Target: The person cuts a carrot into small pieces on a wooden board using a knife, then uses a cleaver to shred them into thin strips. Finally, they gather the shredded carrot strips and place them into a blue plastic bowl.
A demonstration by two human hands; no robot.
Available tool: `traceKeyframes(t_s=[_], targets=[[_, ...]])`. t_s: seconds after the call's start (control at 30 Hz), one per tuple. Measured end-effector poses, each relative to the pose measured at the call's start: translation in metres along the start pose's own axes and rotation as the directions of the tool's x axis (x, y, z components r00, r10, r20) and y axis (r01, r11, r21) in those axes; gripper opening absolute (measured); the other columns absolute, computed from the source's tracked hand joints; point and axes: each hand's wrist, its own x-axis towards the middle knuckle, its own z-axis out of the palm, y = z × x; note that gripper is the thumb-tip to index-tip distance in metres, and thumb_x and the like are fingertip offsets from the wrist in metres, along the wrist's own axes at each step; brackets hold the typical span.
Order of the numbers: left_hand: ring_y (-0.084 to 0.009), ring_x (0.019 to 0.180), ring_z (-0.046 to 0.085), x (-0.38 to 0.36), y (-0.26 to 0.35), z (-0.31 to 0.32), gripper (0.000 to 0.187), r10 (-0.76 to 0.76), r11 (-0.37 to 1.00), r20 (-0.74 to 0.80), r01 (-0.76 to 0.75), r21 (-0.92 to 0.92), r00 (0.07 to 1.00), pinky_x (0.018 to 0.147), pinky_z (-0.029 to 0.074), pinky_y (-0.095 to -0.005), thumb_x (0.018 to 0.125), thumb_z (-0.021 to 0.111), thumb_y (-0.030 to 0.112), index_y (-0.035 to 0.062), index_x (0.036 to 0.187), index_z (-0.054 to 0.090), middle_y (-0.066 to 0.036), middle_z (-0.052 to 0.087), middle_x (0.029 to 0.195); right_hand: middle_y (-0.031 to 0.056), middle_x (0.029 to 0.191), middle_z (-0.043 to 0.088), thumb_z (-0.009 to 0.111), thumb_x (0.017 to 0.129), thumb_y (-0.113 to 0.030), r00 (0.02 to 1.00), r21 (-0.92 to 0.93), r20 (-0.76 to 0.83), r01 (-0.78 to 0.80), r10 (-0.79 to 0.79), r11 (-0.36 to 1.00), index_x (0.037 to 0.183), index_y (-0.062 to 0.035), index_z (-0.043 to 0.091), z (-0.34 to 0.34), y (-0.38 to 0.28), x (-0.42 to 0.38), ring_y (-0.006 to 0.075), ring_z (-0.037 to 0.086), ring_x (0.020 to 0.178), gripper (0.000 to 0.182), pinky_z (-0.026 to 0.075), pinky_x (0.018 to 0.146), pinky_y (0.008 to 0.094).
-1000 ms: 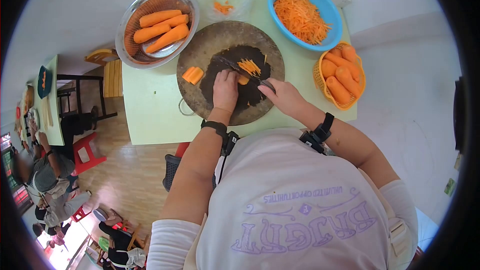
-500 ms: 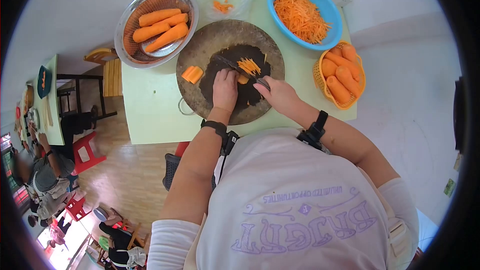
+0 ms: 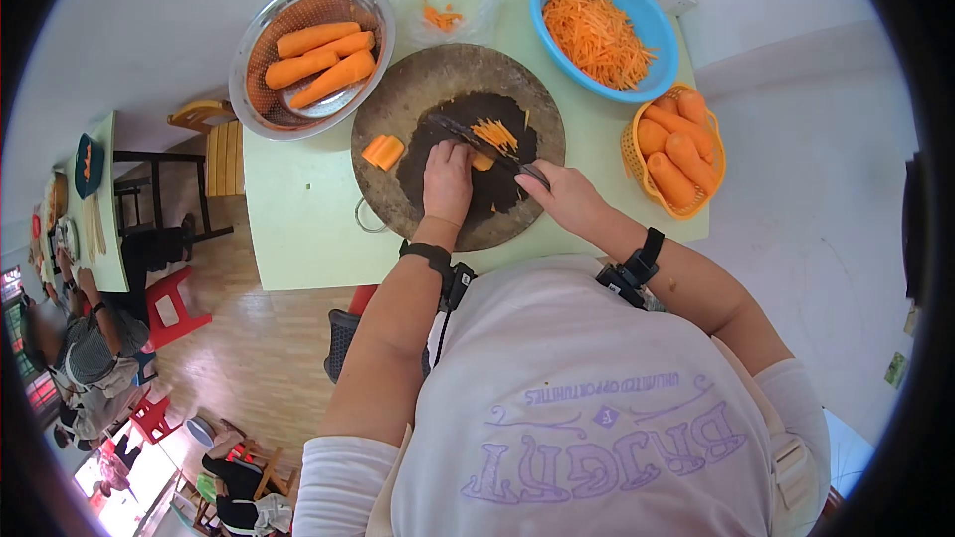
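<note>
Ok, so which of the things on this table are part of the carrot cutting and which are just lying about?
In use:
left hand pressing the carrot piece
right hand gripping the knife
round chopping board
carrot strips
carrot chunk
blue bowl of shreds
metal colander of peeled carrots
orange basket of carrots

Lying about:
plastic bag of scraps

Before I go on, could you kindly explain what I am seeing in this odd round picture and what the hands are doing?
The camera sits on a person's head and looks down through a fisheye lens, so no machine is involved. The left hand presses a carrot piece onto the round chopping board. The right hand grips a knife beside a pile of carrot strips. On the green table stand a metal colander of peeled carrots, a blue bowl of shreds and an orange basket of carrots.
</note>
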Motion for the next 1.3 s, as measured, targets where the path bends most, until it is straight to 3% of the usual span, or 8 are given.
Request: traceKeyframes(t_s=[0.37, 0.63, 0.7, 0.83, 0.97, 1.3], targets=[[-0.0320, 0.093, 0.059, 0.000, -0.003, -0.002, 0.009, -0.011, 0.999, -0.001, 0.011, -0.044, 1.000, 0.079, 0.051, -0.0398, 0.082, 0.067, 0.006, 0.0046, 0.091, 0.064, -0.011, 0.061, 0.096, 0.0192, 0.077, 0.065, 0.051, 0.098, -0.046, 0.999, -0.051, -0.002, -0.048, 0.048, 0.998, 0.093, -0.0036, 0.059, 0.007, -0.001, 0.009, 0.0404, 0.063, 0.077, 0.043, 0.049, 0.069, 0.0476], [-0.0313, 0.096, 0.060, 0.003, -0.008, -0.025, 0.019, 0.159, 0.984, 0.167, -0.141, -0.112, 0.973, 0.081, 0.052, -0.0388, 0.078, 0.071, 0.007, 0.0074, 0.096, 0.066, -0.010, 0.061, 0.100, 0.0202, 0.084, 0.067, 0.051, 0.098, -0.047, 0.998, -0.021, 0.013, -0.056, 0.056, 0.998, 0.100, -0.0038, 0.061, 0.006, 0.008, 0.013, 0.0402, 0.064, 0.082, 0.044, 0.050, 0.071, 0.0464], [-0.0310, 0.096, 0.060, 0.004, -0.007, -0.018, 0.018, 0.142, 0.986, 0.149, -0.127, -0.109, 0.979, 0.081, 0.052, -0.0387, 0.078, 0.071, 0.008, 0.0078, 0.096, 0.066, -0.010, 0.061, 0.100, 0.0198, 0.085, 0.067, 0.051, 0.098, -0.046, 0.999, -0.031, -0.042, -0.022, 0.021, 0.999, 0.100, -0.0043, 0.061, 0.002, 0.004, 0.009, 0.0402, 0.064, 0.082, 0.043, 0.050, 0.072, 0.0464], [-0.0306, 0.095, 0.060, 0.004, -0.004, -0.012, 0.016, 0.120, 0.989, 0.103, -0.110, -0.096, 0.987, 0.080, 0.052, -0.0388, 0.079, 0.071, 0.008, 0.0075, 0.094, 0.066, -0.010, 0.061, 0.099, 0.0199, 0.086, 0.067, 0.052, 0.098, -0.046, 0.998, -0.020, 0.007, -0.068, 0.068, 0.998, 0.101, -0.0047, 0.062, -0.008, 0.002, 0.010, 0.0401, 0.064, 0.083, 0.042, 0.050, 0.072, 0.0464], [-0.0308, 0.094, 0.060, 0.006, -0.002, -0.015, 0.014, 0.115, 0.985, 0.101, -0.100, -0.143, 0.988, 0.078, 0.052, -0.0390, 0.080, 0.070, 0.007, 0.0071, 0.093, 0.066, -0.010, 0.061, 0.099, 0.0199, 0.086, 0.067, 0.053, 0.097, -0.045, 0.999, -0.049, 0.022, -0.033, 0.034, 0.998, 0.101, -0.0046, 0.062, -0.009, 0.002, 0.011, 0.0400, 0.064, 0.082, 0.041, 0.050, 0.072, 0.0464], [-0.0299, 0.090, 0.059, 0.004, -0.005, -0.009, 0.013, 0.114, 0.992, 0.094, -0.108, -0.067, 0.989, 0.077, 0.052, -0.0389, 0.080, 0.069, 0.007, 0.0075, 0.093, 0.066, -0.009, 0.060, 0.094, 0.0192, 0.087, 0.068, 0.054, 0.096, -0.045, 0.999, -0.097, 0.040, 0.002, 0.002, 0.995, 0.108, -0.0059, 0.064, -0.013, -0.005, 0.004, 0.0395, 0.065, 0.083, 0.042, 0.051, 0.073, 0.0465]])
